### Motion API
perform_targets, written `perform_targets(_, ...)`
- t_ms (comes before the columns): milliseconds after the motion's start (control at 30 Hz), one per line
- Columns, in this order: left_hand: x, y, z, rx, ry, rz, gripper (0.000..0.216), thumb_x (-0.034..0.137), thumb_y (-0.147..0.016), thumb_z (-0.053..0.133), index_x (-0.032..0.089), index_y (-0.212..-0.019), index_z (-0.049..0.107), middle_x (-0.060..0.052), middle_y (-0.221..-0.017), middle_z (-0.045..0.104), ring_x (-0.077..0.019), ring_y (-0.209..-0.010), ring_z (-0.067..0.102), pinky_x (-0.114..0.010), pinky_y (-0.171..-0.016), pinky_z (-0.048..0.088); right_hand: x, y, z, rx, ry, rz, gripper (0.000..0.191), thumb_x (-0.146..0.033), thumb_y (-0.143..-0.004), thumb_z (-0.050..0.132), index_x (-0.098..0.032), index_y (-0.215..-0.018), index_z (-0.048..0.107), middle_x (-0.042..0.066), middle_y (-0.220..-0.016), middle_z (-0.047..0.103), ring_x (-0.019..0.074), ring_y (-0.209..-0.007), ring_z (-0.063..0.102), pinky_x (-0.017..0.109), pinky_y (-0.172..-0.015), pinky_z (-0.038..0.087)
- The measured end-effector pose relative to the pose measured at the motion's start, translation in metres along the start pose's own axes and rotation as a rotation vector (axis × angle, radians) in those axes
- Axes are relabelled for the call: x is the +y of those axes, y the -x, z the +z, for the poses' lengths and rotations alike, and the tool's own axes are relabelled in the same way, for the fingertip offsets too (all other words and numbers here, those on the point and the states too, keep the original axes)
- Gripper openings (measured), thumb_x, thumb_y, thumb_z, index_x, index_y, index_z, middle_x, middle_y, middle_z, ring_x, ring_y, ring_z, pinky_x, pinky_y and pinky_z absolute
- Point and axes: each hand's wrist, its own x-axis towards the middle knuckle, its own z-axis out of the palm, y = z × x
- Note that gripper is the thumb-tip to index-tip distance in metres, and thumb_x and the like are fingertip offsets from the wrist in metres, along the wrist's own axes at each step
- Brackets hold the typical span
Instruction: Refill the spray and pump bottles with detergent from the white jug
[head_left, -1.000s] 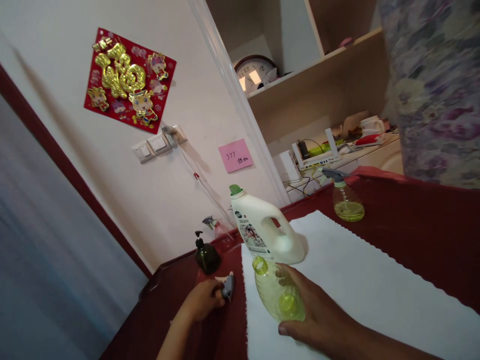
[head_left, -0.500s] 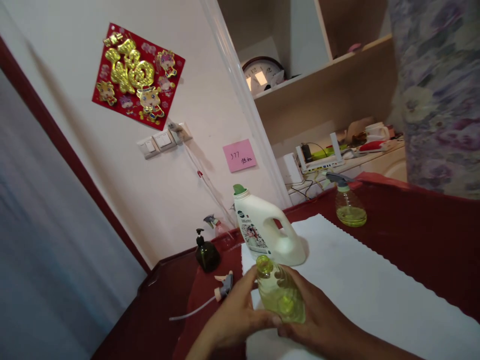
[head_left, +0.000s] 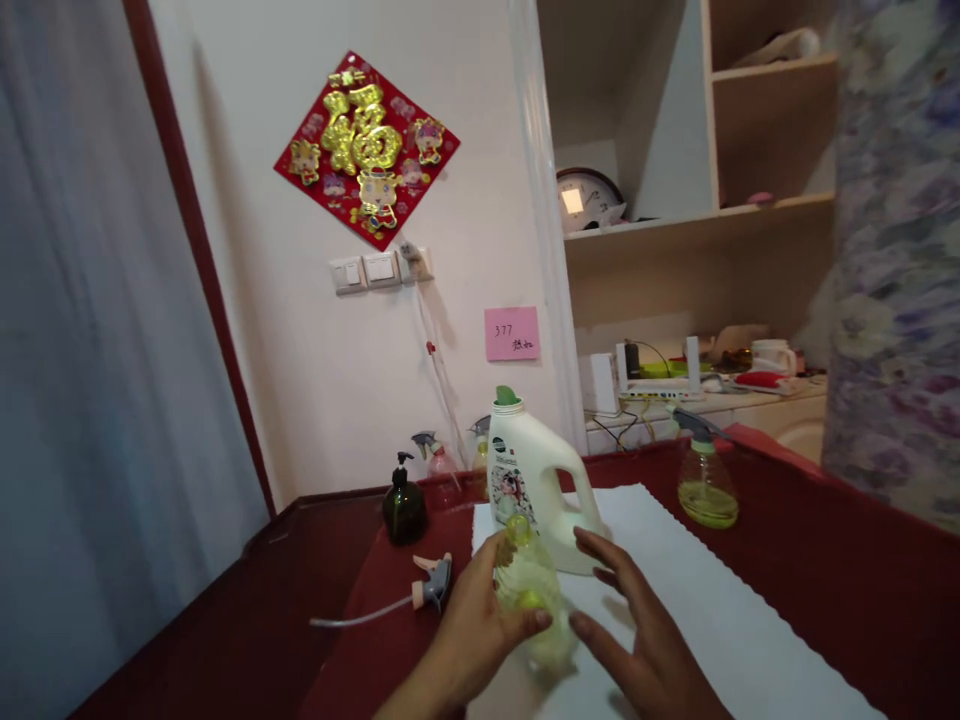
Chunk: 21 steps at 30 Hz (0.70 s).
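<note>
A clear yellow-green spray bottle body (head_left: pixel 534 585) with an uncapped neck is in my left hand (head_left: pixel 480 610), thumb across its front. Just to its right, my right hand (head_left: pixel 637 620) is open, fingers apart and off the bottle. Behind the bottle stands a white detergent jug (head_left: pixel 536 470) with a handle and a green spout at its uncapped mouth. To the left of my left hand lies a detached trigger spray head (head_left: pixel 433 583), grey and peach, with its clear dip tube pointing left.
White paper (head_left: pixel 675 560) covers part of the dark red table (head_left: pixel 187 620). A dark pump bottle (head_left: pixel 405 505) and a pink spray bottle (head_left: pixel 441 460) stand at the back left. Another spray bottle (head_left: pixel 706 490) with yellow-green liquid is on the right. A router (head_left: pixel 660 380) sits beyond the table.
My right hand has let go of the bottle and opened to its right, while my left hand keeps hold. The view has levelled, shifting the wall things to the right.
</note>
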Motion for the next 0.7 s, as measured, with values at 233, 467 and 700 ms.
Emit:
perform_targets(233,-0.023,0.004,-0.002,0.087,-0.188,-0.174,0.077,0.035,-0.065,0.084,0.02,-0.135,0.054,-0.016,-0.138,0.061,-0.0366,-0.126,0.055,-0.048,-0.107,0.04,-0.017,-0.069,-0.032,0.187,0.134,0.005,0.07,-0.065,-0.084,0.061,-0.024,-0.14,0.048,0.012,-0.15,0.052,0.0319,-0.139,0.047,0.053,-0.118,0.034)
perform_targets(467,-0.023,0.005,-0.001,0.087,-0.264,-0.235,0.083,0.033,-0.064,0.084,0.016,-0.138,0.049,-0.019,-0.14,0.057,-0.0346,-0.128,0.052,-0.046,-0.109,0.038,0.011,-0.139,-0.031,0.189,0.111,0.198,0.072,-0.069,-0.069,0.069,-0.013,-0.115,0.065,0.021,-0.118,0.073,0.0349,-0.107,0.069,0.05,-0.095,0.052)
perform_targets(700,-0.018,0.006,0.001,0.088,-0.287,-0.263,0.077,0.033,-0.064,0.084,0.02,-0.133,0.053,-0.017,-0.14,0.056,-0.0374,-0.129,0.051,-0.05,-0.108,0.036,0.015,-0.151,-0.013,0.17,0.03,0.213,0.049,-0.069,-0.07,0.069,-0.021,-0.065,0.058,0.0,-0.053,0.06,0.0167,-0.051,0.054,0.032,-0.054,0.044)
